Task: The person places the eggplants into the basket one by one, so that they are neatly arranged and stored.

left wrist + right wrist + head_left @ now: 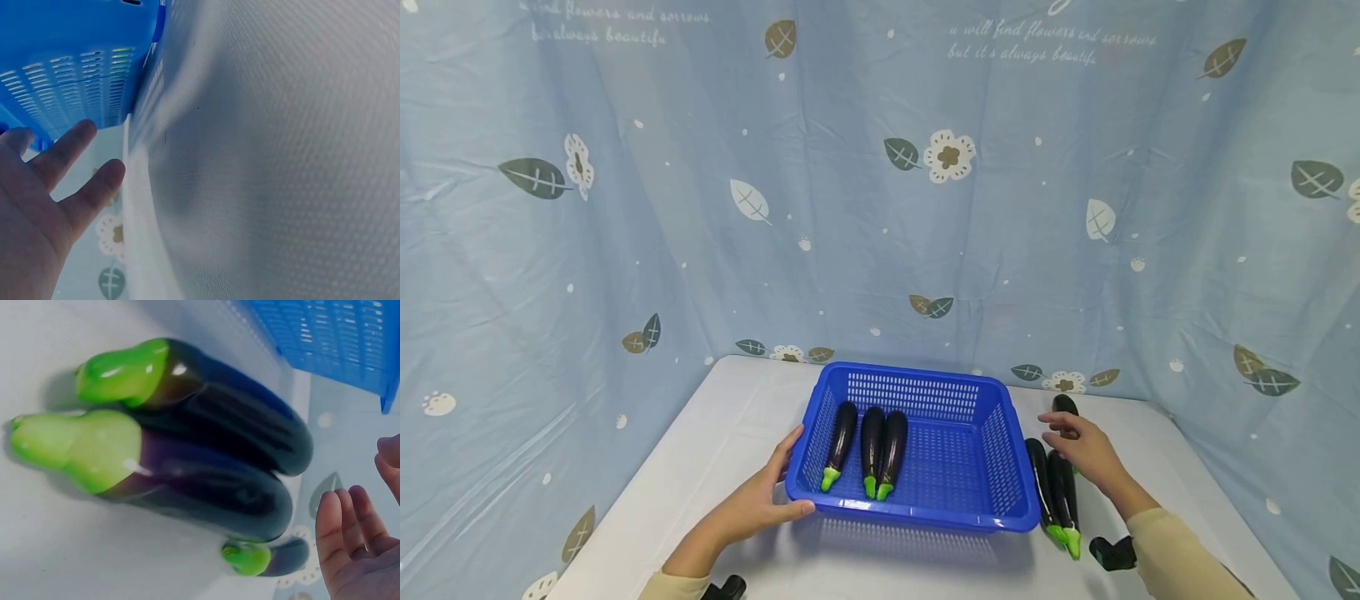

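A blue plastic basket (pixel 917 517) holds three dark eggplants, one of them this eggplant (pixel 842 437), lying side by side in its left half. My left hand (pixel 756 496) rests at the basket's front left corner, thumb by the front rim and fingers along the left side; in the left wrist view its fingers are straight and spread. My right hand (pixel 1086 450) hovers over the eggplants right of the basket, holding nothing. Two of them, a nearer eggplant (pixel 200 478) and its neighbour (pixel 231 406), lie together with green stem ends toward me. A third eggplant (pixel 287 556) lies farther back.
A white table (pixel 752 400) carries everything, with a blue leaf-print curtain (pixel 850 250) hanging behind and at both sides. Black devices, like the right one (pixel 1112 552), show at both wrists.
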`<state>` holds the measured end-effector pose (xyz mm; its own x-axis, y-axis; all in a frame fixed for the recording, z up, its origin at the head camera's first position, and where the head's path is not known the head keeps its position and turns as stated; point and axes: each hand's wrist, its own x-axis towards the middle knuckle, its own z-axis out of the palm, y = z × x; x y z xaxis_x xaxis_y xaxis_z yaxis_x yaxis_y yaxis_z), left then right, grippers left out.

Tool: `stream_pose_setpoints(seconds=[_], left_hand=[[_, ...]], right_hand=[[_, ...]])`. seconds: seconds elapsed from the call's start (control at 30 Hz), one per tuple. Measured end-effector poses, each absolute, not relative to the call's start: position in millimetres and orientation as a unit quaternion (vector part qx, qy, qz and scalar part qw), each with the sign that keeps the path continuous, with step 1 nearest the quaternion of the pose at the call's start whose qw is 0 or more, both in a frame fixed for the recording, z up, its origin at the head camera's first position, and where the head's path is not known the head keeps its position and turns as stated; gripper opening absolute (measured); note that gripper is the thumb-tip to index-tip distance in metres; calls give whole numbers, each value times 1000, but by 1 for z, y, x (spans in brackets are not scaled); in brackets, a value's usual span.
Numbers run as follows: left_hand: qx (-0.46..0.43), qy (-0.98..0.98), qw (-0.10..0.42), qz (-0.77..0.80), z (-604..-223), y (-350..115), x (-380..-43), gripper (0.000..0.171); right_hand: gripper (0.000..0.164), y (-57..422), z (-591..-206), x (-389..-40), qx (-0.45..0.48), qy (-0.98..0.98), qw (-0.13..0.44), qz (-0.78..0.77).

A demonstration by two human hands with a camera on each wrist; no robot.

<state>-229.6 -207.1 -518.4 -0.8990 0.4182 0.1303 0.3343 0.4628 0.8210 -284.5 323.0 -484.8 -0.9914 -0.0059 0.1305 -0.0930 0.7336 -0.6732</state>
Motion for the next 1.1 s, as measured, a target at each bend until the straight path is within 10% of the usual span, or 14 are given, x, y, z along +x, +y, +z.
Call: stream_pose_setpoints(seconds=[1.1], left_hand=[[223,851,47,474,-519,-208,-230,111]], right_hand=[[46,353,-514,-266,-23,-927,6,374]])
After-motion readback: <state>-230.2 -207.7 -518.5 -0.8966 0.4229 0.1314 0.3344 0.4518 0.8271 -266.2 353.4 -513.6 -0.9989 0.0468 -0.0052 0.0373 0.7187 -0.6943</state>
